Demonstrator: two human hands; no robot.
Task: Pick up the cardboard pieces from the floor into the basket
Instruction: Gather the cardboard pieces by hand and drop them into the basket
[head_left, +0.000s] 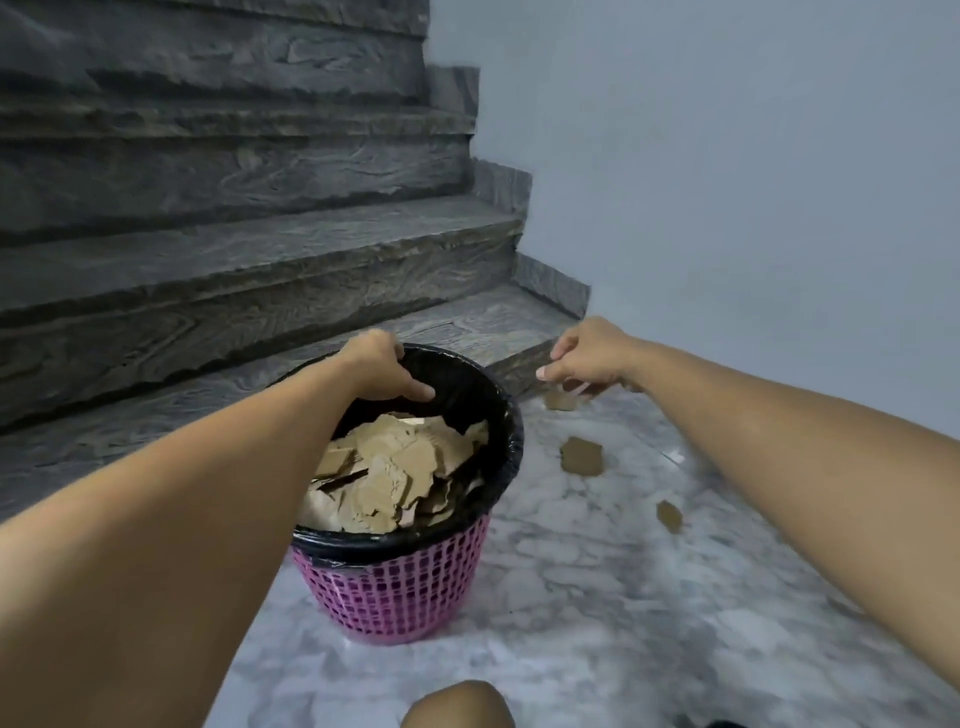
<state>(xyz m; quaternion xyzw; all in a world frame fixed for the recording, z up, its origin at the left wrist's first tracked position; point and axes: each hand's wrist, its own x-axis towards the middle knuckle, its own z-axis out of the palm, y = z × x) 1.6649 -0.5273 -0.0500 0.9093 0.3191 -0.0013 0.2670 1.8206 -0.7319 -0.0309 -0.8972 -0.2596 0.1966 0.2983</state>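
Lying loose on the pale marbled floor (597, 597), three brown cardboard pieces are in plain sight to the right of the basket: the far piece (560, 400) near the foot of the stairs, the middle piece (582, 456) beyond the basket's right side, and the small near piece (669, 515) further right and closer to the camera. A heap of torn cardboard (395, 475) already fills much of the pink basket (395, 592), which is lined with a black bag (488, 415) folded over the rim. The left hand (379, 371) grips the far rim of the basket, fingers curled over the bag's edge. The right hand (584, 358) hangs just above the far piece with fingers bent downward — something thin shows under it, but whether it pinches anything cannot be told. Dark grey stone stairs (234, 218) rise behind the basket, beside a plain grey wall (753, 156). A bare knee (457, 706) shows at the bottom edge.
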